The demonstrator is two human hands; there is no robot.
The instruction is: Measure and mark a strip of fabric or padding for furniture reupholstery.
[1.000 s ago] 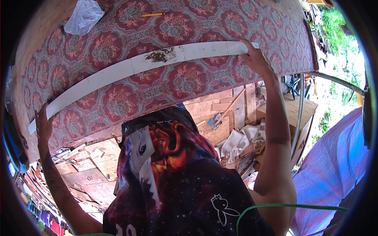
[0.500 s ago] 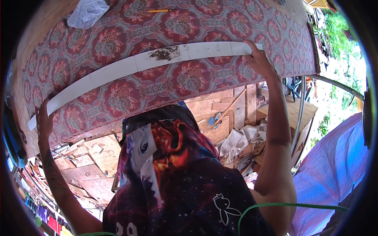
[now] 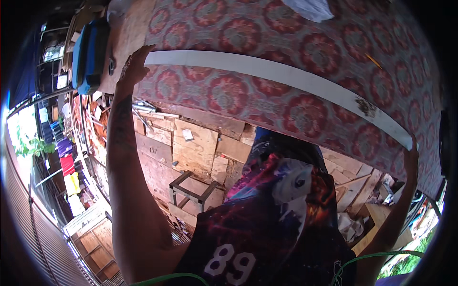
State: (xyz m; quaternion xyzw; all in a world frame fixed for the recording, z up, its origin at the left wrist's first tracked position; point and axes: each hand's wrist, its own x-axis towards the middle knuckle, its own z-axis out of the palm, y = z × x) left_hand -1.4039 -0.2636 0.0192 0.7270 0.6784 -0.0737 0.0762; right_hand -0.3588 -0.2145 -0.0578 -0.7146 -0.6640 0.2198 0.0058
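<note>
A long, flat white strip (image 3: 267, 69) lies across a red and grey flower-patterned cloth (image 3: 238, 35). Near its right end it bears a dark brown smudge. At the left end is my left hand (image 3: 136, 66), its fingers on the far edge and its thumb by the near edge, gripping the strip. My right hand (image 3: 411, 155) holds the opposite end, with its fingertips at the strip's corner; part of that hand is in shade and hard to see. Beyond the strip, a yellow pencil (image 3: 373, 60) lies on the cloth.
A pale plastic bag (image 3: 312, 8) lies at the cloth's far side. Blue folded padding (image 3: 90, 55) is at the left. Below are a wooden board floor (image 3: 193, 148) and a small metal frame (image 3: 191, 190). A green cord (image 3: 377, 255) crosses near my body.
My view has swung to the left, so the strip and cloth appear farther right. Both hands stay at the strip's ends; my left fingers now reach over its left end.
</note>
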